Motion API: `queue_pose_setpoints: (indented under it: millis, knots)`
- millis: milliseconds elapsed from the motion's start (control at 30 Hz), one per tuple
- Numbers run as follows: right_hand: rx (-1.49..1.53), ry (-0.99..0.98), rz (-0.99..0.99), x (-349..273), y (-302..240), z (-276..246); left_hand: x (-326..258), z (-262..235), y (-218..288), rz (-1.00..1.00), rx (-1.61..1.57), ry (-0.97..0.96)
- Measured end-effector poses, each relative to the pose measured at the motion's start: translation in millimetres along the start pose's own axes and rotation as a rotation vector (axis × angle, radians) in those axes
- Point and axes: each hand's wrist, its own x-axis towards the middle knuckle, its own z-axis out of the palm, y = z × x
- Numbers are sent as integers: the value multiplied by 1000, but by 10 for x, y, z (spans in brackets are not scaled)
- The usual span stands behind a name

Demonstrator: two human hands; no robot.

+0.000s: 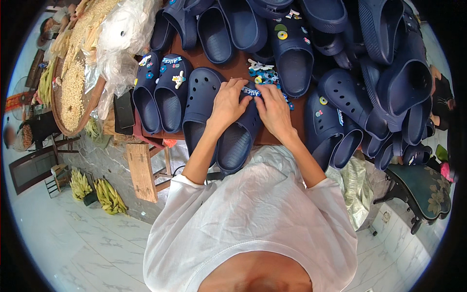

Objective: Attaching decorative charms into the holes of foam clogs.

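Observation:
Both my hands bend over the toe of a navy clog (237,138) at the table's near edge. My left hand (227,101) is closed over its upper, the thumb meeting a blue charm with white lettering (251,92). My right hand (275,108) pinches that charm from the other side; its fingertips hide part of it. Whether the charm is fastened cannot be seen. Close to my left wrist stands a clog without charms (202,95). Just beyond my fingers lies a small pile of colourful charms (262,73).
A decorated pair of clogs (170,95) stands at the left. Many navy clogs (389,82) are heaped at the right and back. Far left are a large tray of pale kernels (73,92) and crumpled clear plastic (124,34). A wooden stool (141,173) stands below the table.

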Motion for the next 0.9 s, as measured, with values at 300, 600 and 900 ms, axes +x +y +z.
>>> queue_pose_setpoints:
  millis: [300,600,900]
  knots:
    - [156,-55,51,111,202,135,56,63,-112,-44,20,52]
    - [128,-128,188,193,188,115,68,66,-64,-58,22,68]
    - [-140,73,20,105,70,285,72,101,-54,-101,51,65]
